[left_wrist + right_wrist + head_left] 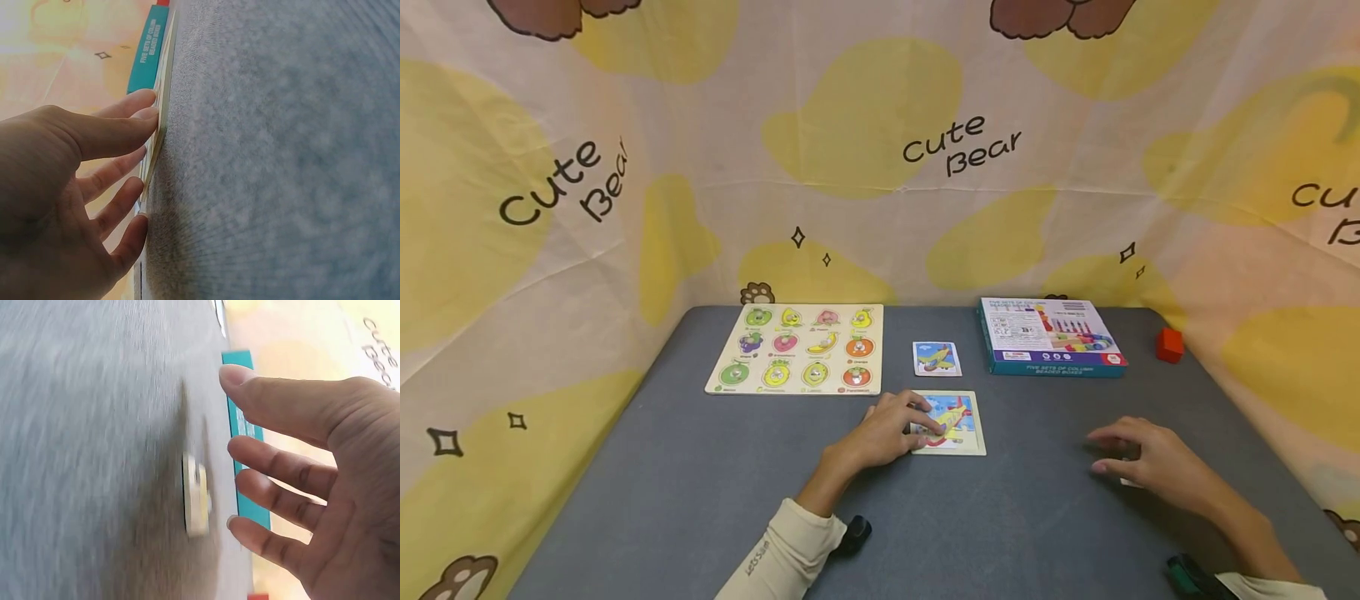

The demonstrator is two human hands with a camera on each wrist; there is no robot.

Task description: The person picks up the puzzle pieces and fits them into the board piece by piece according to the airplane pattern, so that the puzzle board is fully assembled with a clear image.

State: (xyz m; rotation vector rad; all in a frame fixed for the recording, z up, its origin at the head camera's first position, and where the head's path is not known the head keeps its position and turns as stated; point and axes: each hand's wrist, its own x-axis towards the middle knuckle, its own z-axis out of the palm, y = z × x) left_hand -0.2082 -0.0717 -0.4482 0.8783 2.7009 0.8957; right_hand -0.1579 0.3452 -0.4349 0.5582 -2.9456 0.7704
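Note:
My left hand (891,429) rests its fingertips on the left part of a small airplane puzzle board (966,425), covering part of the picture. In the left wrist view, the thumb and fingers touch the thin board (161,119) from its near side. My right hand (1161,462) hovers over the right of the table with fingers apart and nothing between them. Below it lies a small pale puzzle piece (197,503), mostly hidden by the hand in the head view. Behind the board is a matching airplane picture card (937,359).
A wooden fruit puzzle board (797,350) lies at the back left of the grey table (685,500). A teal-edged bead set box (1051,337) sits at the back right, with a red block (1169,345) near the right edge. Printed cloth walls (850,217) enclose the table.

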